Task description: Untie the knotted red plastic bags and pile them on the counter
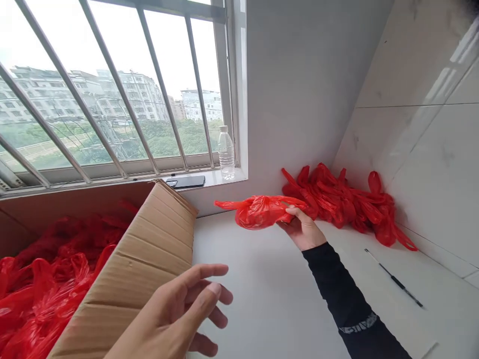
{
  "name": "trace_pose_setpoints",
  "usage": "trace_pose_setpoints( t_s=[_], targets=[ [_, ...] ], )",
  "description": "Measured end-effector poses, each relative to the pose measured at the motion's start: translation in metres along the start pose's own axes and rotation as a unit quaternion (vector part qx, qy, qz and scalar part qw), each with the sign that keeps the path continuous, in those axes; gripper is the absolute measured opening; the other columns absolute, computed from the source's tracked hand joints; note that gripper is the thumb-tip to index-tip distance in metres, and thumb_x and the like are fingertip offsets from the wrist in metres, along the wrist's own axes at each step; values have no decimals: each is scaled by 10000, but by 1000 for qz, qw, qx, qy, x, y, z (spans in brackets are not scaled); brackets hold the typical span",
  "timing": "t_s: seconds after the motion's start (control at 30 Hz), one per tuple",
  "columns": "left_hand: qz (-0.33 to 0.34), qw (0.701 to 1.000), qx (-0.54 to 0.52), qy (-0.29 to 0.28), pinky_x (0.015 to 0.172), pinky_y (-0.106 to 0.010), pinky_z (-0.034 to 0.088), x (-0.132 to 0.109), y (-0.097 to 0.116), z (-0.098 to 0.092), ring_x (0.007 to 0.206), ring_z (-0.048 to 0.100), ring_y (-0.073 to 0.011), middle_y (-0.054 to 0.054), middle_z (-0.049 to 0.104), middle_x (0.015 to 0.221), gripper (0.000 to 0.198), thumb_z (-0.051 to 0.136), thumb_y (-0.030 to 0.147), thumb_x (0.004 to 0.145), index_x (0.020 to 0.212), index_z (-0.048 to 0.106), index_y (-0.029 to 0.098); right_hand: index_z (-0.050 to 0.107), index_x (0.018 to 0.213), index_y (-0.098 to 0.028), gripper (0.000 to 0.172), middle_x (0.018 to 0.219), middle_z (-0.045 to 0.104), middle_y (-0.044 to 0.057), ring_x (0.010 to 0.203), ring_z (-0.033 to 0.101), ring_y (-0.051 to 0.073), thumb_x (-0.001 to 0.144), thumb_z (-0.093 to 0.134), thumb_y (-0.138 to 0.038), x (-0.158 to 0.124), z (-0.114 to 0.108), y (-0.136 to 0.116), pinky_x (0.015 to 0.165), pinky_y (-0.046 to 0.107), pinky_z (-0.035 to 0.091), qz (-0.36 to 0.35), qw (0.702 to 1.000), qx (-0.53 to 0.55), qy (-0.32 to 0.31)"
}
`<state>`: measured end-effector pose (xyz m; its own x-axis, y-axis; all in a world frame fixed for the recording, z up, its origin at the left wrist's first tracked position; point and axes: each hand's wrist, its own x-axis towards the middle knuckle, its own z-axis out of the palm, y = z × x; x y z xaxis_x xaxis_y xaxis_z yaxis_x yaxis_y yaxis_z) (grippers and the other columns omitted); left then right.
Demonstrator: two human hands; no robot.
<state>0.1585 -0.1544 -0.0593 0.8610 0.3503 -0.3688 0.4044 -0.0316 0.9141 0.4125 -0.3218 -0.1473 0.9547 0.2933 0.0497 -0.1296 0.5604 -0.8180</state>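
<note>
Head camera: right hand (302,230) pinches a red bag (258,213) over a white surface (250,284), left hand (174,311) empty, fingers spread; work seems midway, this bag not yet set down, with a bag pile (337,202) alongside and a bag heap (52,294), depth unclear, in a cardboard box (160,239)

Thin, glossy, crinkled plastic makes up the held bag (258,215), the heaped bags (342,202) and the boxed bags (45,299), while the box (149,259) is matt, ridged cardboard. The sleeve (333,284) is matt cloth and the tabletop (254,299) looks smooth. Window bars (106,80) are smooth, shiny metal, the bottle (226,155) clear, ribbed plastic, and the wall tiles (430,154) glossy.
</note>
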Motion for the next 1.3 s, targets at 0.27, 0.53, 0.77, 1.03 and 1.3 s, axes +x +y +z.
trace_pose_setpoints(
  t_s=[0.27,0.53,0.77,1.03,1.3],
  targets=[
    [-77,971,-227,27,783,-424,563,-16,29,4,1015,635,-304,-146,633,1190,520,706,462,750,1167,579,178,649,823,-256,57,891,667,0,867,635,196,794,697,-256,-119,73,-29,783,308,548,175,952,184,-169],
    [58,978,-179,87,662,-289,550,-15,33,-6,935,658,-254,-94,703,1038,401,783,299,694,1060,672,179,611,944,-254,264,767,636,-2,577,529,141,890,519,-496,-113,73,-7,546,262,461,223,945,96,-219],
    [66,991,-112,-19,701,-295,504,-7,22,-5,816,662,-236,-99,722,894,411,803,328,688,1015,684,110,501,1288,-277,573,1184,597,66,1092,554,251,799,723,-477,-126,76,-7,924,388,467,109,919,-102,-364],
    [1,990,-142,-3,744,-354,535,-8,17,0,948,688,-283,-127,694,1095,616,802,364,699,1248,565,211,596,1051,-228,167,986,633,28,911,603,193,911,605,-318,-132,86,-6,864,338,474,140,932,11,-333],
    [68,993,-95,-2,757,-300,534,-7,24,-7,890,692,-246,-106,737,1020,467,808,270,703,1134,665,159,579,1167,-234,319,1107,635,60,1011,601,217,878,663,-338,-126,83,-12,877,346,487,132,920,-44,-366]
  ],
)
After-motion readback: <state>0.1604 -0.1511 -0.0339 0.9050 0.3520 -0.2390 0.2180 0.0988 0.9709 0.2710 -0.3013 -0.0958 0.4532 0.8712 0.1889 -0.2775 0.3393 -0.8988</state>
